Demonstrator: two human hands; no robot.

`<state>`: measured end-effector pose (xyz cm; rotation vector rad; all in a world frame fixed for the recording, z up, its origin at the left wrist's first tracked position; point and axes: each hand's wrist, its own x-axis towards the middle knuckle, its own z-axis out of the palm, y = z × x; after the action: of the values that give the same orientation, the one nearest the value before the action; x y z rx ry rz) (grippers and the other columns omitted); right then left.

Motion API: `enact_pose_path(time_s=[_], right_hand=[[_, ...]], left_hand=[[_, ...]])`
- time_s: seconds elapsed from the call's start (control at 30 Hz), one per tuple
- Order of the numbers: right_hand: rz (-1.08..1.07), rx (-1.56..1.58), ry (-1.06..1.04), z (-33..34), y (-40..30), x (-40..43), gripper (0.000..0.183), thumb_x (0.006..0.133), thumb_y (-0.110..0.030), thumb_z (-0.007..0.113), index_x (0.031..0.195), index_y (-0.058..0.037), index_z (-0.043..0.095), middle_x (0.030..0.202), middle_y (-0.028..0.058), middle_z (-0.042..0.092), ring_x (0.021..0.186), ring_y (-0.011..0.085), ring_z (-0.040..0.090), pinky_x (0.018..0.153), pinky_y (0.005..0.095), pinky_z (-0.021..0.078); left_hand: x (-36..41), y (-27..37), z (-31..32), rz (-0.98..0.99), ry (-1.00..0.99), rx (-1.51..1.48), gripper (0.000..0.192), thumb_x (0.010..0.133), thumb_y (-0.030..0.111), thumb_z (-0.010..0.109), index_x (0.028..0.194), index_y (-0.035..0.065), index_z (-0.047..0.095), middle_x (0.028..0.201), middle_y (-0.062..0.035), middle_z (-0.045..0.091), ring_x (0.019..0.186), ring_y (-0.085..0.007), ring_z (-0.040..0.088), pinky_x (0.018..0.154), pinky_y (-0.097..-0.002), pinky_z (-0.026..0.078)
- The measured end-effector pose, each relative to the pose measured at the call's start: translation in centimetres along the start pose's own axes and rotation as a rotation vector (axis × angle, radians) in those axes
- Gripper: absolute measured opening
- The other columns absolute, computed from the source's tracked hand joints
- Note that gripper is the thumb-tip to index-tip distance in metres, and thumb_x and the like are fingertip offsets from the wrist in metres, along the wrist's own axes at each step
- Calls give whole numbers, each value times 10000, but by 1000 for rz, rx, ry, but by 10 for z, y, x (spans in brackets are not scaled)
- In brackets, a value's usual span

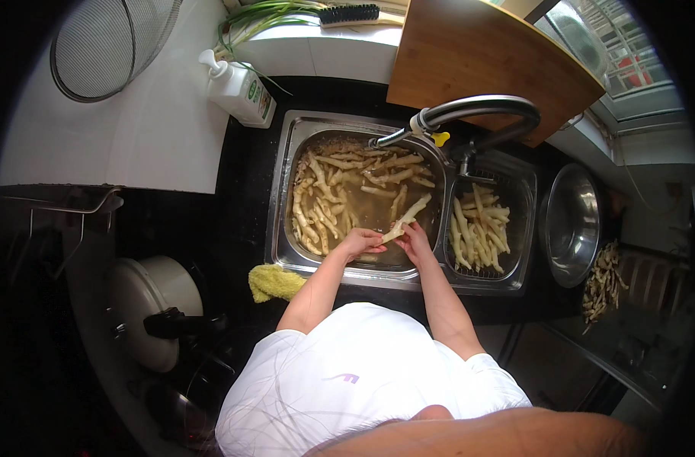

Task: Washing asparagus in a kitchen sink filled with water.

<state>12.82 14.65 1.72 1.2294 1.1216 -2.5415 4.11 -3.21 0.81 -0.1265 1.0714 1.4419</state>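
Over the murky water of the large steel sink basin (pixel 376 278), my left hand (pixel 362 244) pinches the lower end of a pale knobbly piece (pixel 415 211); whether it is a root or a chicken foot I cannot tell. My right hand (pixel 414 243) grips the same piece near its middle, fingers partly hidden. Many similar pieces (pixel 323 214) lie in the water to the left and back. Others (pixel 479 234) are heaped in the small right basin, in a wire basket. The faucet spout (pixel 382 141) reaches over the large basin's back.
A pump bottle (pixel 242 94) stands behind left and a yellow-green cloth (pixel 274 282) lies at the front left. A wooden board (pixel 484 63) leans behind the faucet (pixel 479 105). At right are a steel bowl (pixel 571 225) and another knobbly heap (pixel 604 283). A lidded pot (pixel 153 308) sits left.
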Motion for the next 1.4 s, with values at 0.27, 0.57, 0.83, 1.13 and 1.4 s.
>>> enact_pose_path(time_s=[0.27, 0.57, 0.83, 1.13, 1.4], right_hand=[[-13, -29, -1, 1, 0, -1, 275, 891, -135, 500, 1157, -87, 450, 1052, 76, 586, 939, 183, 589, 770, 321, 494], [64, -197, 45, -6, 10, 10, 266, 872, -104, 516, 1130, -70, 460, 1009, 53, 572, 902, 176, 594, 679, 296, 514], [23, -216, 47, 1, 13, 5, 258, 875, -135, 517, 1121, -71, 471, 1024, 55, 573, 906, 174, 592, 723, 316, 523], [-7, -214, -30, 1, 13, 4, 290, 868, -119, 532, 1145, -71, 462, 1038, 56, 563, 919, 174, 585, 761, 304, 516], [-3, -261, 1, 3, 14, 2, 357, 847, -113, 558, 1184, -65, 449, 1004, 55, 562, 909, 161, 577, 755, 283, 508]], left_hand=[[-2, -2, -4, 25, -20, -88, 300, 853, 18, 556, 1112, -122, 501, 979, -171, 604, 874, -234, 637, 768, -272, 534], [20, -9, 8, -25, 190, 232, 262, 802, 158, 673, 955, -37, 588, 777, -103, 623, 619, -144, 612, 537, -221, 512], [14, -5, 11, -54, 175, 272, 276, 832, 125, 629, 1054, -31, 578, 868, -104, 623, 736, -171, 622, 650, -247, 533], [10, -2, 5, -48, 131, 148, 267, 820, 187, 658, 992, -7, 594, 906, -84, 605, 718, -151, 604, 630, -248, 529], [24, -15, 8, 65, 132, 226, 267, 819, 207, 658, 963, -11, 601, 848, -69, 611, 669, -141, 596, 553, -249, 491]])
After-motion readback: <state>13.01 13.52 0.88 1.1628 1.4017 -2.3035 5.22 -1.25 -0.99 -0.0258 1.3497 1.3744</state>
